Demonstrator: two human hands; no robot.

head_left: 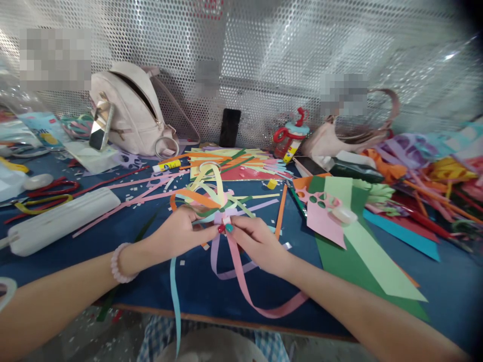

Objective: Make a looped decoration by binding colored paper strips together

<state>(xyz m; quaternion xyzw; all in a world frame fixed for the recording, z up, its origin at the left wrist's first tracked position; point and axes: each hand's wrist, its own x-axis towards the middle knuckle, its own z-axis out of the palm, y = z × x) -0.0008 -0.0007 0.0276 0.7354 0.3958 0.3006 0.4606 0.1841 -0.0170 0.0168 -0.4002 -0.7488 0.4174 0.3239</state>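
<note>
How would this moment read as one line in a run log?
left hand: pinching paper strips | right hand: pinching same bundle | surface: blue table

1. Left hand (181, 232) comes in from the lower left, fingers curled in, thumb and fingertips pinched together.
2. Right hand (256, 241) mirrors it from the lower right, fingertips pinched, touching the left's.

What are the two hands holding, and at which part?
Both hands, left and right, pinch a bundle of paper strips at the point where the strips cross, fingertips meeting there.
</note>
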